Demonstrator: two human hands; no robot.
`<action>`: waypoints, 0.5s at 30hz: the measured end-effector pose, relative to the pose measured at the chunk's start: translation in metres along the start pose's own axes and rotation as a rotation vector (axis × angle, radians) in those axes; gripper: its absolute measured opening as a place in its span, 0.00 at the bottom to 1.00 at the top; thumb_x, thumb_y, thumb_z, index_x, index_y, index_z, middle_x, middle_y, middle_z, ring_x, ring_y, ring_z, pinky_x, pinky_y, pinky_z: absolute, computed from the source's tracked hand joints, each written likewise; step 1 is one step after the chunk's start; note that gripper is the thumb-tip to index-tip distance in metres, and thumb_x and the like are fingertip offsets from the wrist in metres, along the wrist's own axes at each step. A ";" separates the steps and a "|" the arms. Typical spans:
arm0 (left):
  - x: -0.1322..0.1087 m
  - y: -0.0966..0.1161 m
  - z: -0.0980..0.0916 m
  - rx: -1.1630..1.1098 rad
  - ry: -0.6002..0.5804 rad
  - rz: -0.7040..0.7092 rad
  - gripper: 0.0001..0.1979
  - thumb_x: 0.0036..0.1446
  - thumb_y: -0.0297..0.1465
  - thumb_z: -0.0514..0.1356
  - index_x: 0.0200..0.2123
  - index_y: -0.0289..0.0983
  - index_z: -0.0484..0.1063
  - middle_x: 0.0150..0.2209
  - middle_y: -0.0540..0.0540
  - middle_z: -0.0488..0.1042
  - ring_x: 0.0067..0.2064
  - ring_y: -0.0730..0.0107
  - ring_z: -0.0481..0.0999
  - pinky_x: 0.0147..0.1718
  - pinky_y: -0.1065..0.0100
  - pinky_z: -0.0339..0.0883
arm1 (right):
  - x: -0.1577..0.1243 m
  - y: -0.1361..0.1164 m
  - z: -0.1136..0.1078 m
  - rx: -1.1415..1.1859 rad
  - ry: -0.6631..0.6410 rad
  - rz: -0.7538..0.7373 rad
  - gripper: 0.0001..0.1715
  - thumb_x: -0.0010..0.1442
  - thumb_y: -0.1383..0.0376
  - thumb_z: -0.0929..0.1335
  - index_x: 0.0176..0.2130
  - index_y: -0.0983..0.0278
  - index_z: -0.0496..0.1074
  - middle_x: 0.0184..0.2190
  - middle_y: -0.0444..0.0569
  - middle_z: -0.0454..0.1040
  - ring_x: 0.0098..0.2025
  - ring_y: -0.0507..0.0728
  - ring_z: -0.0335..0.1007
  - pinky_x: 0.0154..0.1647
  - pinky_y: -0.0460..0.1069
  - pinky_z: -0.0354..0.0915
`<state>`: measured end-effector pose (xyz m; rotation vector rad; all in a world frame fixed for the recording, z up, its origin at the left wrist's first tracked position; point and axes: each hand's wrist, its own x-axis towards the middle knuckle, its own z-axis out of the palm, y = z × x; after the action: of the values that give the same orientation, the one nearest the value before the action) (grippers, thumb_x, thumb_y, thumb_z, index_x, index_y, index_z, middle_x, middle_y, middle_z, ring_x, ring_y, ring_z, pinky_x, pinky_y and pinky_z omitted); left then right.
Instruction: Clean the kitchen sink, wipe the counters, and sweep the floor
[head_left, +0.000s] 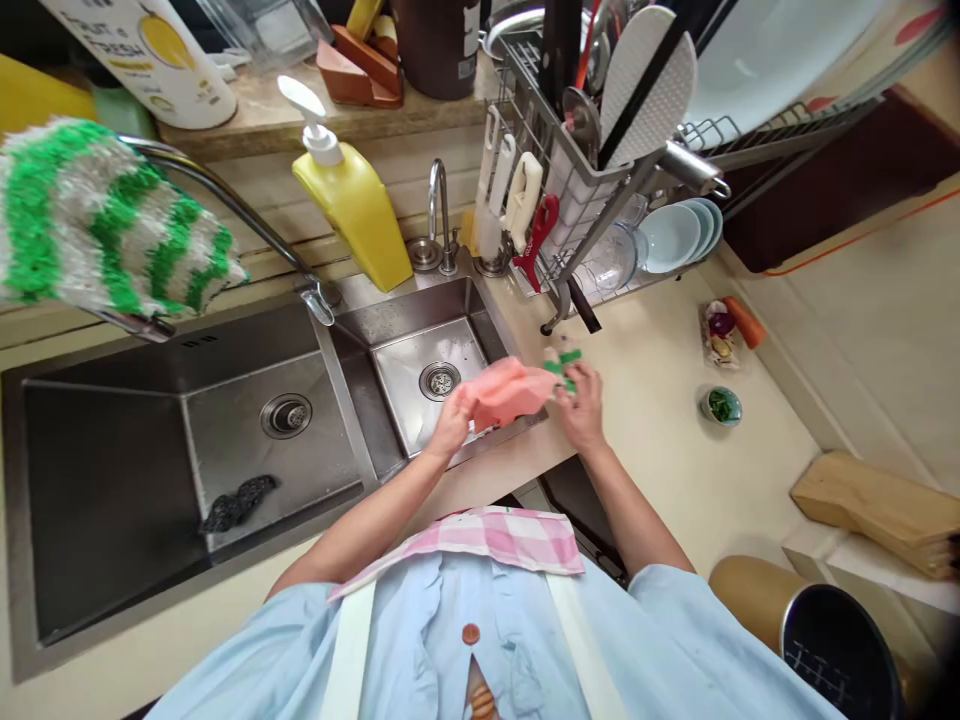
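My left hand [452,424] is closed on the left end of a pink cloth [508,391], held just over the right edge of the small sink basin [420,360]. My right hand [579,402] is closed on a green and white scrubber [563,362] at the cloth's right end, above the beige counter [660,440]. The cloth spans the gap between both hands.
A large sink basin [225,400] with a dark scrubber [238,503] lies left. A yellow soap pump bottle [352,200], a tap [441,215] and a dish rack [600,180] with bowls stand behind. A small bowl of greens [721,405] and a wooden board [877,510] sit right.
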<state>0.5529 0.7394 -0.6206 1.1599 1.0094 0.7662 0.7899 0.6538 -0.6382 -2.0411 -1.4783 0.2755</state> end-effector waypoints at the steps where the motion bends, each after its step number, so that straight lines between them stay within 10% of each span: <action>1: -0.004 0.005 -0.011 -0.134 0.093 -0.045 0.25 0.60 0.54 0.62 0.44 0.37 0.76 0.38 0.43 0.79 0.40 0.63 0.78 0.42 0.64 0.72 | 0.004 -0.014 0.013 -0.072 -0.109 -0.019 0.26 0.69 0.56 0.63 0.61 0.62 0.71 0.66 0.61 0.64 0.69 0.67 0.58 0.67 0.63 0.60; 5: -0.029 0.023 -0.051 -0.489 0.345 -0.177 0.26 0.43 0.49 0.76 0.38 0.39 0.77 0.36 0.50 0.80 0.34 0.71 0.79 0.37 0.71 0.74 | 0.033 -0.049 0.068 -0.290 -0.409 -0.052 0.32 0.68 0.61 0.65 0.68 0.66 0.65 0.73 0.67 0.52 0.75 0.75 0.43 0.70 0.70 0.50; 15: -0.084 0.034 -0.084 -0.564 0.558 -0.283 0.26 0.42 0.48 0.77 0.41 0.39 0.82 0.40 0.41 0.84 0.43 0.53 0.84 0.43 0.58 0.81 | 0.180 -0.072 0.130 -0.316 -0.307 0.136 0.38 0.73 0.54 0.58 0.74 0.69 0.54 0.74 0.69 0.47 0.74 0.75 0.44 0.68 0.74 0.44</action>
<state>0.4442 0.7038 -0.5749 0.3059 1.2681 1.0821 0.7336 0.8781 -0.6695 -2.4441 -1.6515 0.4518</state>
